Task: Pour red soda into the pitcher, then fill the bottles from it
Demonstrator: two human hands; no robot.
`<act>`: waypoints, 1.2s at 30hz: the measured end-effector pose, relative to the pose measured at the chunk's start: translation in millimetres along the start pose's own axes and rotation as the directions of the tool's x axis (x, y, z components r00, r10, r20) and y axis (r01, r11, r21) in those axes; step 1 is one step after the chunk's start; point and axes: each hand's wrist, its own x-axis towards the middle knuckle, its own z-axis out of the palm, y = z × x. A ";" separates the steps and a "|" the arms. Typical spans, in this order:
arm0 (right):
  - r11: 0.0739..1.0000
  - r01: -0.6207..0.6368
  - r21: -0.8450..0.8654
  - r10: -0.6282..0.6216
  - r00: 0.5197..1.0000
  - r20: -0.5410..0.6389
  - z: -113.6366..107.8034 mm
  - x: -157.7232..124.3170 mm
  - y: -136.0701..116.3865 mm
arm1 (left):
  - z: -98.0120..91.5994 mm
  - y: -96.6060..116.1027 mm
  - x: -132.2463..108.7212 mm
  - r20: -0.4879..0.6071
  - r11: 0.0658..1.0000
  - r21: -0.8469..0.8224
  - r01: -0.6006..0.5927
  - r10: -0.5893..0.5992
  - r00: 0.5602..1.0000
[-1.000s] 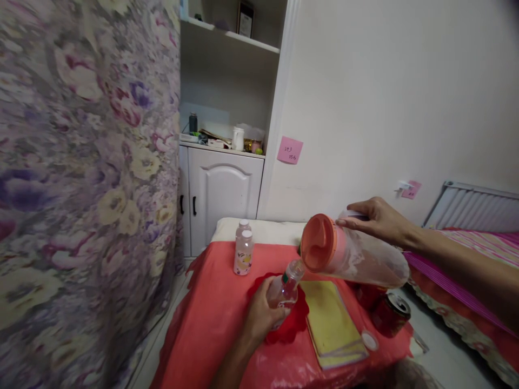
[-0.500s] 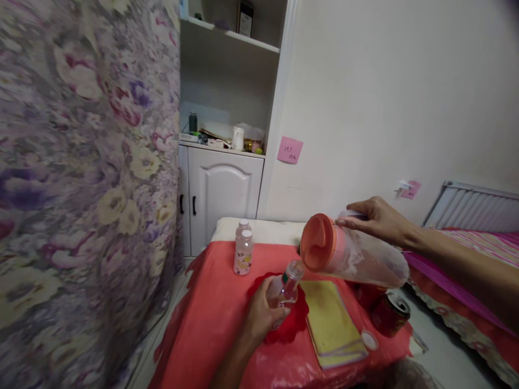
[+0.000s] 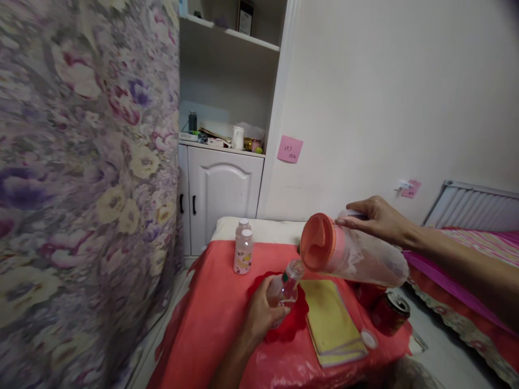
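My right hand [image 3: 375, 216] is closed on the handle of a clear plastic pitcher [image 3: 365, 259] with an orange lid [image 3: 318, 242]. The pitcher lies tilted almost on its side, its lid end pointing left. Wrapped around a small clear bottle [image 3: 287, 286] is my left hand [image 3: 261, 313]. The bottle leans a little to the right, its open mouth at the lower edge of the pitcher's lid. Beneath the bottle is a red bowl or tray with a wavy rim [image 3: 299, 324]. I cannot make out a stream of liquid between them.
Two capped clear bottles [image 3: 243, 254] stand at the back left of the red-covered table [image 3: 211, 324]. A folded yellow cloth [image 3: 332, 324], a white cap [image 3: 369, 339] and a dark red can [image 3: 390, 313] lie to the right. A bed [image 3: 466, 270] is beyond.
Both hands, the pitcher and the bottle hold nearly the same places. Only a very slight shift of the view shows.
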 end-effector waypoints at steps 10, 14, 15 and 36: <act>1.000 0.007 -0.002 -0.007 1.000 0.005 -0.2 0.8 -1.6 | -1.5 -12.1 3.4 0.011 1.000 -0.026 0.000 0.000 1.000; 1.000 0.005 0.007 -0.005 1.000 0.011 -0.3 0.8 -1.2 | -1.6 -11.6 4.4 0.000 1.000 0.012 0.001 -0.001 1.000; 1.000 0.005 0.007 -0.005 1.000 0.012 -0.2 0.8 -1.3 | -1.5 -10.5 4.2 -0.002 1.000 0.018 0.000 0.000 1.000; 0.971 -0.071 0.227 0.075 0.997 -0.008 18.3 -11.0 12.5 | -0.8 2.4 -1.9 -0.017 0.999 -0.053 -0.009 0.008 1.000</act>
